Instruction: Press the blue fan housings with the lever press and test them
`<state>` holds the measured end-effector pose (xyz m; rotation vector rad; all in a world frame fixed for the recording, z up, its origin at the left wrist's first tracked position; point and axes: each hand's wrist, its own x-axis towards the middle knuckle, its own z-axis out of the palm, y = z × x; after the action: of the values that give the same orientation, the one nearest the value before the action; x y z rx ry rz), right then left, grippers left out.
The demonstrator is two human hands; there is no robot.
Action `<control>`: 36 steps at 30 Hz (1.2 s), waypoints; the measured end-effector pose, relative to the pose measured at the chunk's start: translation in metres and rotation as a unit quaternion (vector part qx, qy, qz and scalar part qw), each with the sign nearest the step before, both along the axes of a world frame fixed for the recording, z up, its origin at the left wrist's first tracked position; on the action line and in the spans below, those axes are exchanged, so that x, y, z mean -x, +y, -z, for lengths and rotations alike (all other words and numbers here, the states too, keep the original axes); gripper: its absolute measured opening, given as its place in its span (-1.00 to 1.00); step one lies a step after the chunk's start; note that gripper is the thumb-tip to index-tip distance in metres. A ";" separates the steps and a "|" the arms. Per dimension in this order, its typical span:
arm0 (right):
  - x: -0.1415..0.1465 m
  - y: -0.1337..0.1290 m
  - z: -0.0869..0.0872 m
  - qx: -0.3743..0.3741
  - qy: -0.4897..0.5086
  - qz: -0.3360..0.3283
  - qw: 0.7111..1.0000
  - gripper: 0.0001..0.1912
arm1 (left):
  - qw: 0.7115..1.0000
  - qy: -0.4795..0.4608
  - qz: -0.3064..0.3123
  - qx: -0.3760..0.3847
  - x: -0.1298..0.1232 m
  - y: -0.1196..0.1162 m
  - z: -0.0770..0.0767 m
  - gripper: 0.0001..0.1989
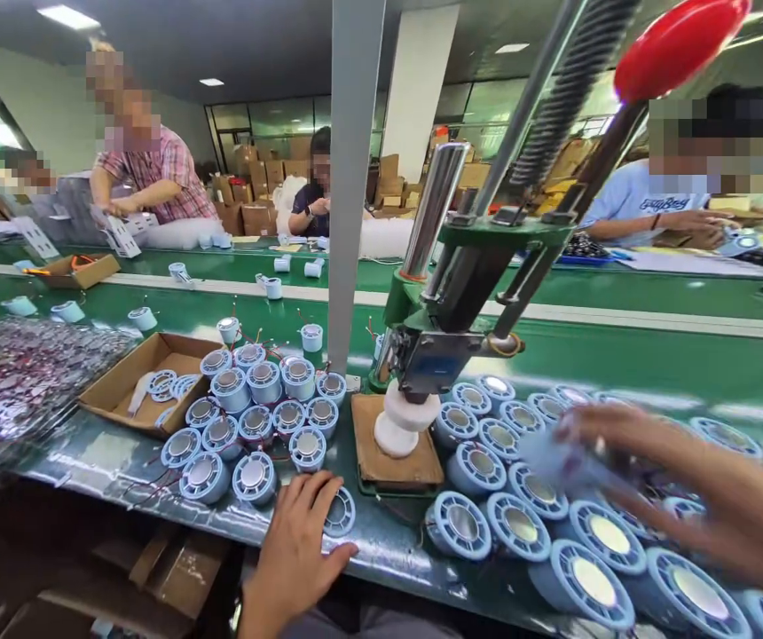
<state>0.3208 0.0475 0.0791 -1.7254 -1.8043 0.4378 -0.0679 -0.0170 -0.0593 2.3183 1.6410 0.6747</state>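
My left hand (pixel 298 541) rests on the table's front edge, fingers stretched out. Its fingertips lie against a light blue round part (pixel 340 513) with a ringed, slotted top. On the right, my right hand (pixel 654 479) is smeared by motion, with a blurred light blue part (pixel 547 457) at its fingers. Under it spread several round blue housings (pixel 521 519) with silver discs in their tops. Another cluster of blue housings (pixel 255 422) stands beyond my left hand. Between the groups is a green hand press (pixel 448 346), its white round head above a brown pad (pixel 368 444).
A cardboard box (pixel 121 404) with blue rings stands at left, beside a heap of wired parts (pixel 22 373). A grey post (pixel 348 177) rises behind the press, whose red-knobbed lever (pixel 674 53) slants up right. Co-workers sit or stand across the green conveyor (pixel 621 346).
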 end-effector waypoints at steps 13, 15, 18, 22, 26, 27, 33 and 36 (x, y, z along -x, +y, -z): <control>0.172 -0.081 0.085 -0.058 -0.013 -0.304 0.951 -0.39 | 0.998 0.005 -0.015 -0.057 0.003 -0.009 0.006 -0.42; 0.174 -0.089 0.111 -0.114 0.030 -0.229 0.966 -0.42 | 0.997 -0.035 -0.042 -0.045 0.000 -0.009 0.005 -0.54; 0.188 -0.094 0.141 -0.170 0.086 -0.128 0.973 -0.45 | 0.988 -0.143 -0.050 0.004 0.000 -0.010 -0.010 -0.54; 0.212 -0.085 0.153 -0.171 0.145 -0.086 0.971 -0.42 | 0.988 -0.145 0.056 0.015 -0.003 -0.011 -0.040 -0.34; 0.222 -0.077 0.156 -0.180 0.180 -0.075 0.964 -0.34 | 0.992 -0.063 0.108 0.008 -0.014 -0.007 -0.052 -0.22; 0.223 -0.077 0.159 -0.187 0.183 -0.066 0.963 -0.35 | 0.993 -0.058 0.107 0.008 -0.016 -0.006 -0.052 -0.20; 0.225 -0.080 0.172 -0.209 0.172 -0.035 0.962 -0.42 | 0.992 -0.100 0.068 0.024 -0.020 -0.007 -0.049 -0.23; 0.227 -0.080 0.169 -0.205 0.159 -0.034 0.965 -0.39 | 0.989 -0.138 0.030 0.049 -0.023 -0.012 -0.042 -0.27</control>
<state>0.0939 -0.0322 -0.0903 -1.2359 -1.5890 0.3182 -0.0445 -0.0287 -0.0172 2.0882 1.4422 0.8399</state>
